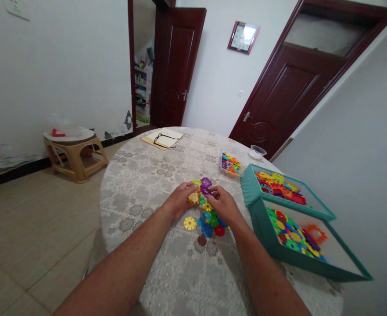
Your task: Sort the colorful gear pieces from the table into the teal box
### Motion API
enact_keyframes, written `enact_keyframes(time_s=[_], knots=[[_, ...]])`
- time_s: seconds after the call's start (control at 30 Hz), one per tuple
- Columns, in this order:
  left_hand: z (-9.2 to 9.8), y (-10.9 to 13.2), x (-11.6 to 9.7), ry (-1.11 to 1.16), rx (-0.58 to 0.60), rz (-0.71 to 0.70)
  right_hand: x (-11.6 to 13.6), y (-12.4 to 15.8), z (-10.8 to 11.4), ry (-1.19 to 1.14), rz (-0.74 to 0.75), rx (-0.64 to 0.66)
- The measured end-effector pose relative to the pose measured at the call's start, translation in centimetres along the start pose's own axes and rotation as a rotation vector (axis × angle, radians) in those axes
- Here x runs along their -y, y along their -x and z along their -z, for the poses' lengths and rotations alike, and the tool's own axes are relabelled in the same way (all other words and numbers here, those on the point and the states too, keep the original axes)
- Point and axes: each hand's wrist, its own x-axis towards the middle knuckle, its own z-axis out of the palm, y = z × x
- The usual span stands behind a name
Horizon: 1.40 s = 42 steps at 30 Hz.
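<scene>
In front of me on the table, my left hand [180, 199] is closed around an assembly of plastic snowflake discs, with an orange piece [194, 197] and a lime-green disc [196, 182] showing past the fingers. My right hand [222, 202] pinches at purple toothed discs [206, 184] on the right side of the same cluster. Whether the purple discs are joined to the orange piece I cannot tell. Below the hands lie loose discs: a yellow one [189, 223], a blue one [207, 230], a red one [219, 231], a green one [213, 220] and a dark brown one [202, 240].
A teal two-part box [262, 228] full of coloured plastic pieces stands at the right. Behind it are a small tray [231, 165] of pieces and a clear bowl [257, 152]. Glasses [160, 139] rest on a notebook [172, 137] at the far left. A stool [77, 158] stands on the floor.
</scene>
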Motion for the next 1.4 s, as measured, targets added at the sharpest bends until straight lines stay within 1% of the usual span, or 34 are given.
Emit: enact_keyframes(time_s=[0.1,0.17,0.2,0.27,0.37,0.43,0.5,0.57,0.63,0.77,0.87,0.93,1.03,1.1,1.13,1.17,1.23,1.3,1.37,1.4], knots=[[0.0,0.2,0.1,-0.011,0.031,-0.008,1.7,1.1,-1.4,0.057,0.152,-0.033],[0.0,0.2,0.1,-0.052,0.014,-0.024,2.4,1.3,-2.2,0.069,0.188,-0.058],[0.1,0.2,0.0,-0.072,0.004,-0.035,2.6,1.3,-2.5,0.038,0.187,-0.059],[0.1,0.1,-0.2,-0.086,-0.006,-0.069,2.8,1.1,-2.9,-0.072,0.140,-0.077],[-0.1,0.1,-0.8,-0.059,0.056,-0.097,2.6,0.4,-2.8,-0.234,-0.014,-0.108],[-0.4,0.3,-1.1,-0.041,0.100,-0.076,2.3,0.0,-2.5,-0.308,-0.088,-0.076],[-0.7,0.7,-1.2,-0.028,0.139,-0.046,2.1,-0.2,-2.4,-0.383,-0.125,-0.006],[-0.9,1.1,-1.2,-0.025,0.171,-0.018,2.0,0.0,-2.1,-0.412,-0.138,0.031],[-1.1,1.5,-1.1,-0.042,0.188,0.002,2.2,0.5,-1.9,-0.372,-0.128,0.020],[-1.2,1.6,-0.6,-0.077,0.204,0.019,3.2,2.1,-1.1,-0.216,-0.029,-0.094],[-1.2,1.5,-0.1,-0.073,0.212,0.011,3.8,3.2,-0.9,-0.221,-0.015,-0.129],[-1.3,1.5,0.0,-0.051,0.228,0.014,3.9,3.6,-0.9,-0.305,-0.067,-0.090],[-1.4,1.7,0.0,-0.019,0.277,0.097,3.7,3.9,-0.2,-0.458,-0.152,0.019],[-1.4,1.8,-0.3,-0.022,0.282,0.125,3.2,4.1,1.4,-0.566,-0.161,0.063],[-1.3,1.7,-0.4,-0.031,0.268,0.109,2.9,4.1,2.8,-0.603,-0.149,0.054],[-1.1,1.5,-0.6,-0.043,0.242,0.075,2.3,4.1,4.4,-0.620,-0.134,0.015],[-0.7,1.1,-0.8,-0.078,0.164,-0.008,0.7,3.9,8.5,-0.552,-0.106,-0.144],[-0.3,0.7,-1.0,-0.111,0.067,-0.074,-1.8,3.1,13.1,-0.401,-0.129,-0.372],[-0.1,0.4,-1.1,-0.140,-0.008,-0.117,-4.9,1.9,17.3,-0.186,-0.225,-0.554],[-0.1,0.4,-1.1,-0.156,-0.034,-0.133,-6.5,1.3,19.1,-0.054,-0.285,-0.621]])
